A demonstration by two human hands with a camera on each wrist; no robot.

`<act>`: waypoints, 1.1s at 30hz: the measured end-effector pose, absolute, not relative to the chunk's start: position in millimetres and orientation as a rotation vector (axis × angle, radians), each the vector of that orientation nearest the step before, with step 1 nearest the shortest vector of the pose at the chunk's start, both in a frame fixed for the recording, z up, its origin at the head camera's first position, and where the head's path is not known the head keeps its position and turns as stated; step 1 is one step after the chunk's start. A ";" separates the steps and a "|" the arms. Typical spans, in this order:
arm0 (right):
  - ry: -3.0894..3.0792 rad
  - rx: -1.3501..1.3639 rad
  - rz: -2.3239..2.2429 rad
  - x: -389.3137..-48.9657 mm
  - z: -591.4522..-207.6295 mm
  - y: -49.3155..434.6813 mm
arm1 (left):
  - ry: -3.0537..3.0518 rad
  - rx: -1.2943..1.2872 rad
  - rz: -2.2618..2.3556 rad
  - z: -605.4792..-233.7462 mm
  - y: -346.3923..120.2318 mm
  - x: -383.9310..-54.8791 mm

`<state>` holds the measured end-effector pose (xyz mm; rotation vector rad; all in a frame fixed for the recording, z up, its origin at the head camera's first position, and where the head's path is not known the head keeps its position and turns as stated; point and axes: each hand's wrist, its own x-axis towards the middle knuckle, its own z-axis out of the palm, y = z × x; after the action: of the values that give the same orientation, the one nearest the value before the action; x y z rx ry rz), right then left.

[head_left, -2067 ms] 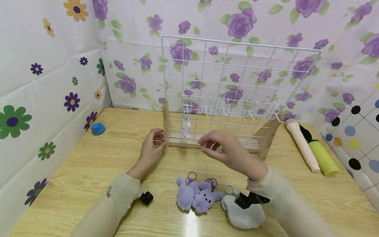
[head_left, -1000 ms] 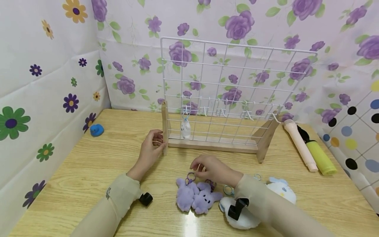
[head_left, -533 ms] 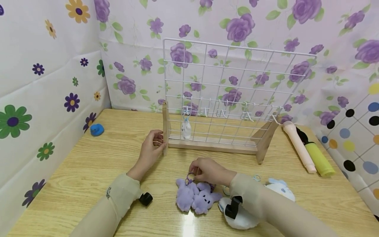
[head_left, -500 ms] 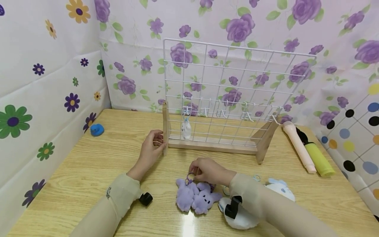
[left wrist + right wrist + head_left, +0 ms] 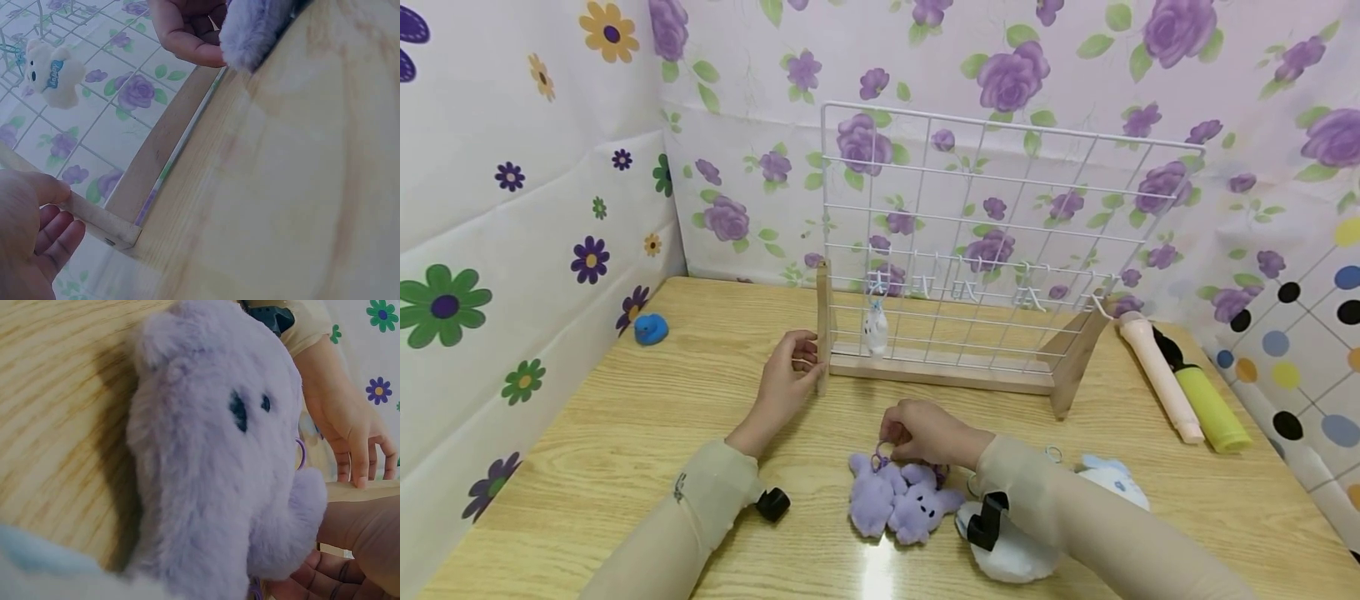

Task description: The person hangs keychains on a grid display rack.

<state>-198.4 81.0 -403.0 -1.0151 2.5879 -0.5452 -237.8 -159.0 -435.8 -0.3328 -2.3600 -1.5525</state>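
My left hand [image 5: 784, 383] holds the left wooden upright [image 5: 823, 304] of a white wire grid rack, its thumb against the wood in the left wrist view. At the front of the rack, my right hand [image 5: 931, 433] pinches the purple ring [image 5: 877, 460] of the left purple plush keychain [image 5: 872, 502]. Beside that lies a second purple plush keychain [image 5: 919, 510] with dark eyes, filling much of the right wrist view. A small white plush keychain [image 5: 55, 75] hangs by a blue ring from the rack's leftmost hook.
Several white hooks [image 5: 966, 290] line the grid. Two white plush keychains, one near [image 5: 1011, 554] and one farther right [image 5: 1116, 481], lie around my right sleeve. A blue toy duck [image 5: 651, 328] sits at left. A pink tube [image 5: 1159, 375] and a yellow bottle [image 5: 1213, 408] lie at right.
My right hand has come down from in front of the grid to the left purple keychain and taken its ring between the fingers. My left hand has stayed on the upright.
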 end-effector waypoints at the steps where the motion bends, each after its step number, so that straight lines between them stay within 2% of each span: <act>1: 2.585 -1.013 -0.549 -198.5 -403.0 80.8 | -2.362 -0.334 -1.551 -435.7 -159.2 -237.7; 14: 2.501 -0.999 -0.651 -197.0 -397.7 83.9 | -2.392 -0.317 -1.532 -435.5 -158.9 -237.1; 33: 2.435 -1.191 -0.829 -183.8 -342.7 95.9 | -2.398 -0.321 -1.554 -431.0 -157.7 -234.5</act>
<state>-183.8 95.9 -342.7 -1.1913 2.4346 -0.8289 -234.5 -157.7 -431.0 -0.3205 -2.3981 -1.5543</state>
